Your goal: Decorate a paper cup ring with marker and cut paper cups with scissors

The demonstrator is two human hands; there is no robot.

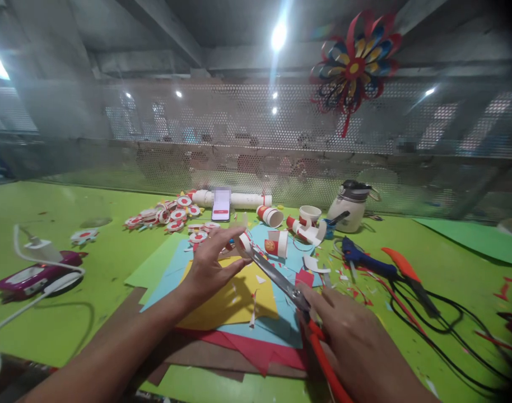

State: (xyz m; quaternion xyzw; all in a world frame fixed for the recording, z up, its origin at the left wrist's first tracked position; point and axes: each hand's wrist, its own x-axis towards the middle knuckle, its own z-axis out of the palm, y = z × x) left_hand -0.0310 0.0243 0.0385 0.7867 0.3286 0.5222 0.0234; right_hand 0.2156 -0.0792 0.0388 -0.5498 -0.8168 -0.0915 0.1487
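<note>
My left hand [209, 263] pinches a small cut piece of paper cup [244, 245], white with some red, between thumb and fingers. In my right hand [350, 330] is a pair of scissors [277, 277] with orange-red handles, its blade tips against the edge of the cup piece. Whether the blades are fully closed is hard to make out. Below both hands lie stacked sheets of coloured paper, with a yellow sheet [222, 305] on top of a light blue sheet [281, 333]. White paper scraps [253, 313] are scattered over them. Just beyond stands a red and white paper cup [277, 245].
Red and white cup-rim pieces [178, 215] are heaped at back left near a phone [220, 206]. A blue glue gun [367, 258], orange-handled pliers or cutters [407, 274] and black cable lie right. A purple power strip [40, 274] sits left; a jar [349, 207] stands behind.
</note>
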